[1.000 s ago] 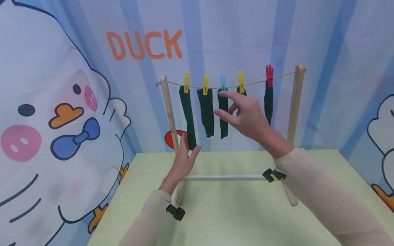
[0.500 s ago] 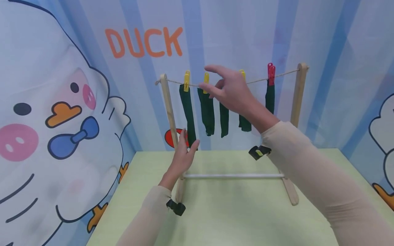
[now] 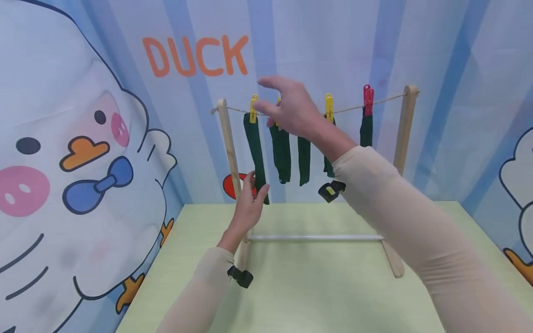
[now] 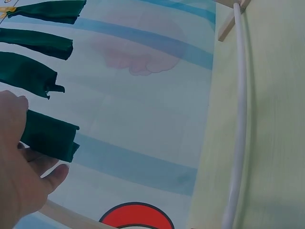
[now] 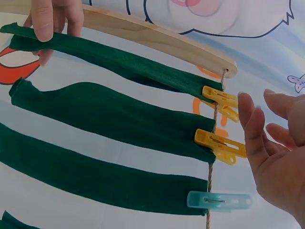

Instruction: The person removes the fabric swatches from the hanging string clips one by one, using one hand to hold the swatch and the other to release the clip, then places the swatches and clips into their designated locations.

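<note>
Left hand (image 3: 247, 206): curled round green strip (image 3: 254, 145), low down | right hand (image 3: 296, 110): fingers apart (yellow clip (image 5: 220, 96) beside)

Head view: R hand (image 3: 291, 108) hides blue peg (image 5: 219, 200) + most of 2nd yellow peg (image 5: 221, 144) from left; R sleeve (image 3: 399, 222) blocks lower R post (image 3: 404, 134), also bottom of far-R green strip (image 3: 366, 132). Blk gadget (image 3: 331, 190) at R cuff too small to ID. Big duck print (image 3: 62, 111) cut at left edge. L wrist cam: L hand (image 4: 21, 162) partly out of frame. R wrist cam: R hand cropped at right edge; 4th strip (image 5: 14, 222) just a corner.
</note>
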Available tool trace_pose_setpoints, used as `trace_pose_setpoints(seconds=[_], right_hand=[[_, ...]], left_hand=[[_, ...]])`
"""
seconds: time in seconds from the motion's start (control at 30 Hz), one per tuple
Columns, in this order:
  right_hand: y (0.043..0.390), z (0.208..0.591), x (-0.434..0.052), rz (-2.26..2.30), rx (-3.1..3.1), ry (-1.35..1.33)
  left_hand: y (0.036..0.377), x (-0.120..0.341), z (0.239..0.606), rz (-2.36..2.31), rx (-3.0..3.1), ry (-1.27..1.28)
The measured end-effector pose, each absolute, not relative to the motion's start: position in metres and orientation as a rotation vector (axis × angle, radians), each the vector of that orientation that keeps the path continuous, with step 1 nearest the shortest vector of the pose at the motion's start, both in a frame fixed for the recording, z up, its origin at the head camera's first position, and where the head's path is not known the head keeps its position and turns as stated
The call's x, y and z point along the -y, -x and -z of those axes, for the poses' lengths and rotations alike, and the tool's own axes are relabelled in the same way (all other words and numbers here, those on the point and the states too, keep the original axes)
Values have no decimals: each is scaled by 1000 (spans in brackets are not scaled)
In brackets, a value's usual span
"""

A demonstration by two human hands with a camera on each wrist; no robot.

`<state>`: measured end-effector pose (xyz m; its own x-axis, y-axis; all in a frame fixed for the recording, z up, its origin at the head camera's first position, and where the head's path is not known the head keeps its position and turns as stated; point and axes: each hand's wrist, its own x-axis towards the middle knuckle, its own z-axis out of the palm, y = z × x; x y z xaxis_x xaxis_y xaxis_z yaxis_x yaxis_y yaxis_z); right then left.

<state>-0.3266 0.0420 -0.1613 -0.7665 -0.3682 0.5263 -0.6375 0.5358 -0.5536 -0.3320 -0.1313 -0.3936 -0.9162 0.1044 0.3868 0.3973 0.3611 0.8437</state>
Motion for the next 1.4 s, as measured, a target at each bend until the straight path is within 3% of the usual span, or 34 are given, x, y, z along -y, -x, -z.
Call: trace_pose_setpoints(seconds=[1.4], right_hand=[[334, 155, -15, -1067, 2589, -703]], left_hand=[[326, 125, 393, 1532, 2339, 411]])
